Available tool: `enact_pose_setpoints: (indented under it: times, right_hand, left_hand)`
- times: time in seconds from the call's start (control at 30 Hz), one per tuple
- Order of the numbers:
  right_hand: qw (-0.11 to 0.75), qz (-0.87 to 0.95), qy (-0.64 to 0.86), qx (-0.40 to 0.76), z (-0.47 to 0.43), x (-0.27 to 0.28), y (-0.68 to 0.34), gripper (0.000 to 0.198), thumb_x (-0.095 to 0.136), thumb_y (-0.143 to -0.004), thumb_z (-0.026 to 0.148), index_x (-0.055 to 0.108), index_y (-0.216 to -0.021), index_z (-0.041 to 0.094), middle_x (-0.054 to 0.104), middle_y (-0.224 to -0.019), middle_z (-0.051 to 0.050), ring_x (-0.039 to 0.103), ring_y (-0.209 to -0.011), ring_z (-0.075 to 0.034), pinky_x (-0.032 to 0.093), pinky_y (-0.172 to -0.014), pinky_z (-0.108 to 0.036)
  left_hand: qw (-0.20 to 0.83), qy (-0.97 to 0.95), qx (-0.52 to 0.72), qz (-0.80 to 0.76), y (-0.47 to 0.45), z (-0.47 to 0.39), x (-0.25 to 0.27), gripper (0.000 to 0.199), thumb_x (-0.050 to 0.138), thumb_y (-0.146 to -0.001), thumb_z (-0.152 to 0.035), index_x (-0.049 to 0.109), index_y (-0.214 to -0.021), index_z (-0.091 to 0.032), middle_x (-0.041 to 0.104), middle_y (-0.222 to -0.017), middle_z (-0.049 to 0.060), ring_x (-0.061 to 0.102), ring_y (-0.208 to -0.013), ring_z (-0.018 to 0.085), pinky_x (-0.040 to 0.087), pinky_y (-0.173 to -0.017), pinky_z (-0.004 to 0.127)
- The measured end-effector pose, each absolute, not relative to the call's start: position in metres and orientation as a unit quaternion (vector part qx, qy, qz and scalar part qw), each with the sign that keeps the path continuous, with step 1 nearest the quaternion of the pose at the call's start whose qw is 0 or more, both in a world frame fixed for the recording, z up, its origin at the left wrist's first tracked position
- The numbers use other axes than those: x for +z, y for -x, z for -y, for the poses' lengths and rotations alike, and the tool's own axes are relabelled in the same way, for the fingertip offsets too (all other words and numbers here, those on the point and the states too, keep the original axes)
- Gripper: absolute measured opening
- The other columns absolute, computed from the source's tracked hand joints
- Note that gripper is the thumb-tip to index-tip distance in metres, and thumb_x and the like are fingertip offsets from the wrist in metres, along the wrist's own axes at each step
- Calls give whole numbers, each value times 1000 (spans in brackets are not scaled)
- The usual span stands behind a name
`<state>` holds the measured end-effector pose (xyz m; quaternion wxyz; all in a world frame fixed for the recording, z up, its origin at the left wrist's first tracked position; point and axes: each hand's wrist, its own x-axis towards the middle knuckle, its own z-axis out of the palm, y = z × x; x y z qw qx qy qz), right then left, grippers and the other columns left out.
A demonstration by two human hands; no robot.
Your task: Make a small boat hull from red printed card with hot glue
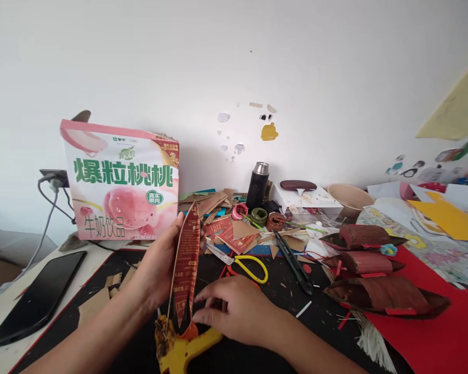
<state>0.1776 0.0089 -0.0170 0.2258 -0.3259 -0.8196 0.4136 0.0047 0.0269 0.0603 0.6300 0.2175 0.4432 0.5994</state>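
Observation:
My left hand [158, 267] grips a narrow, pointed cardboard boat [185, 254], held nearly upright with its red printed inside showing. My right hand [237, 310] is at the boat's lower right edge, thumb and forefinger bent against it; the exact contact is partly hidden. Just below the boat's bottom tip lies a yellow hot glue gun [191, 350] with an orange part, its front stained brown. Scissors [251, 267] with yellow and red handles lie beyond my right hand. To their right is a dark utility knife [294, 263].
On the right, several brown model boats [393, 296] rest near red paper [444, 332]. A peach drink carton [120, 182] stands at the back left, near a black phone [39, 298]. Cardboard scraps [234, 234], tape rolls [259, 216] and a black thermos [258, 187] line the back.

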Motion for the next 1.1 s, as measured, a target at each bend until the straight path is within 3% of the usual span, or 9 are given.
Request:
enact_pose_setpoints:
  times: [0.13, 0.33, 0.53, 0.7, 0.87, 1.1]
  right_hand:
    - [320, 693, 376, 525, -18, -15, -181, 34, 70, -96, 49, 79, -103, 17, 74, -77, -3, 67, -67, -16, 47, -62, -26]
    - [413, 563, 344, 628, -32, -11, -188, 59, 67, -86, 78, 67, -94, 20, 61, -66, 2, 55, -48, -12, 39, -45, -24]
    - [435, 519, 327, 660, -34, -3, -192, 61, 66, -86, 81, 60, -88, 20, 58, -61, 4, 46, -39, -9, 32, -36, -22]
    - [440, 505, 300, 679, -36, -6, -192, 58, 66, -90, 74, 63, -104, 18, 64, -67, 3, 46, -38, -7, 31, -35, -19]
    - [427, 488, 309, 695, -35, -8, -191, 66, 74, -83, 74, 66, -113, 16, 65, -64, 4, 45, -36, -6, 30, -34, -18]
    - [414, 469, 308, 717, -31, -2, -191, 59, 80, -77, 72, 66, -96, 18, 59, -54, 8, 39, -34, -5, 29, -34, -18]
  left_hand:
    - [658, -211, 584, -427, -12, -19, 66, 42, 46, -107, -31, 72, -79, -14, 68, -69, 5, 63, -55, 14, 57, -56, 24]
    - [719, -155, 494, -463, -26, -6, 65, 41, 51, -106, -36, 74, -80, -14, 70, -66, 6, 66, -53, 17, 58, -54, 26]
    - [716, -167, 475, -483, -32, -3, 57, 36, 56, -104, -35, 77, -85, -12, 76, -73, 10, 71, -59, 17, 60, -59, 24]
    - [722, -185, 445, -497, -33, 0, 51, 35, 60, -103, -38, 78, -87, -13, 78, -77, 10, 70, -60, 18, 57, -55, 24]
    - [738, -203, 413, -493, -30, 2, 42, 36, 67, -98, -45, 78, -85, -13, 76, -74, 10, 66, -57, 17, 52, -52, 23]
    - [738, -224, 402, -494, -32, 3, 39, 37, 69, -96, -45, 77, -80, -13, 78, -81, 13, 68, -61, 18, 55, -58, 24]
